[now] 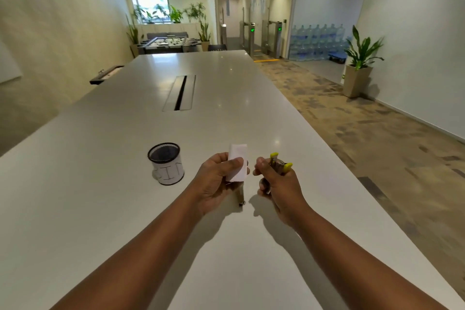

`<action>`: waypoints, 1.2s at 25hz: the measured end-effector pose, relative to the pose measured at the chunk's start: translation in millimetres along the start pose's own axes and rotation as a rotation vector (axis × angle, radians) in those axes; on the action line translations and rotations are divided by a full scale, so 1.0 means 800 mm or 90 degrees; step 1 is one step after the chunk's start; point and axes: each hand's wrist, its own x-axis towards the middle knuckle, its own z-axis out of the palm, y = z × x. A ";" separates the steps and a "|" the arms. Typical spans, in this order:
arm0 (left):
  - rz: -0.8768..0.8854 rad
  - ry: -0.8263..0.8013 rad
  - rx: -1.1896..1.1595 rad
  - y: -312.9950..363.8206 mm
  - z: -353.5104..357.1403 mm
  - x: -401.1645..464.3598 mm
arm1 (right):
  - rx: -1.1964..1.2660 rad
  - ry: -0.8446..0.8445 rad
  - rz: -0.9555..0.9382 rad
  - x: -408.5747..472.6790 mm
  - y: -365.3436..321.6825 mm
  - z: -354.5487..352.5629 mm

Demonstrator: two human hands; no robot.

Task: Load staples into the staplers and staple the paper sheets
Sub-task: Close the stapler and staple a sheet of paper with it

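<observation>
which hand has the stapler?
The right hand grips the yellow-and-metal stapler; the left hand pinches a small folded white paper instead.

Two bare forearms came into view from the bottom edge. No sleeve, cuff, watch, bracelet or glove showed on either one; both were uncovered from the lower edge up to the wrists. The left hand [218, 178] and the right hand [275, 184] were bare as well, with no ring visible on the fingers that showed. The thumbnails looked short and unpainted.
</observation>
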 end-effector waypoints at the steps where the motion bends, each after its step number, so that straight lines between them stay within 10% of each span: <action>1: 0.009 0.009 -0.009 0.006 -0.007 -0.006 | -0.023 -0.025 -0.017 -0.002 -0.003 0.013; 30: 0.193 0.060 0.164 0.039 -0.037 -0.069 | -0.122 -0.143 -0.102 -0.024 -0.033 0.074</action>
